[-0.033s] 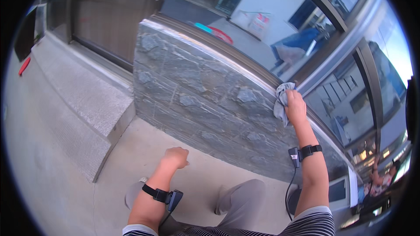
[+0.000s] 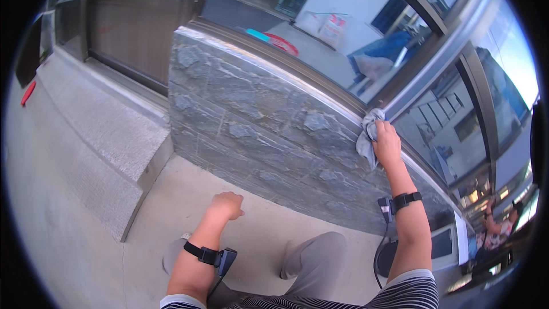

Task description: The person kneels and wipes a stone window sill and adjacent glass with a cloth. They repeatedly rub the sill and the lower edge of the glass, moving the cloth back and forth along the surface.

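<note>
1. Pinching the grey cloth [image 2: 366, 142], your right fingers [image 2: 382, 129] held it at the ledge [image 2: 274, 75].
2. Little shifted, so contact apparently continued.
3. Your left hand [image 2: 228, 205] hung apart, fingers too hidden to tell.

The person wears a dark shirt [image 2: 274, 303] with thin white stripes; its 2 short sleeves end in plain pale bands, a left band [image 2: 182, 299] and a right band [image 2: 413, 274]. The left hand [image 2: 229, 205] and right hand [image 2: 388, 142] are bare. Each forearm carries 1 black strap, a left strap [image 2: 197, 250] and a right strap [image 2: 407, 198], with 1 small dark box on each: a left box [image 2: 227, 261] and a right box [image 2: 385, 210], the latter bearing a pale patch. A thin black cable [image 2: 376, 257] curves down from the right box. The trousers [image 2: 317, 254] are plain grey.
</note>
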Demonstrator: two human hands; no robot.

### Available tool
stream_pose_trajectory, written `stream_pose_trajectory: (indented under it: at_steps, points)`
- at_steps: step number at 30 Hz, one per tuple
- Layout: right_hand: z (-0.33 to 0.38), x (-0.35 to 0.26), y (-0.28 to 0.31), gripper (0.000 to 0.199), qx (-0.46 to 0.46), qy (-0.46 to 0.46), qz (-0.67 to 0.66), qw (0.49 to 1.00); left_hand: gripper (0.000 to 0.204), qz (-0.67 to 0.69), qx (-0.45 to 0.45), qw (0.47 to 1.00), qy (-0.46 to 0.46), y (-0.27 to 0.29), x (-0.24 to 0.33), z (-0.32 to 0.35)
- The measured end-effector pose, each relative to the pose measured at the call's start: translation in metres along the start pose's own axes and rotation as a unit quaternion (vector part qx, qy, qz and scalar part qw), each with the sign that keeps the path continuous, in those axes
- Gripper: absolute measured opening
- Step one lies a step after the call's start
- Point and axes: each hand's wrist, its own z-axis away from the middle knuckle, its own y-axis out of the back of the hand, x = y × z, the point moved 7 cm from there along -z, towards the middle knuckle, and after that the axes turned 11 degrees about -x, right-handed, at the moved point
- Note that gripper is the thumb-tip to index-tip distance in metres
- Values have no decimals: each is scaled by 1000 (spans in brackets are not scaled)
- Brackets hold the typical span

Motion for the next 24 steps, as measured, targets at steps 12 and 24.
stream_pose_trajectory:
  at_steps: [12,24]
  points:
    - [47,34,23,68,114,37,-93,988,48,-56,-32,998,-21,-4,32,-30]
    - [102,194,-56,39,-60,-202,-16,977,63,-66,-61,996,-14,-15,26,-54]
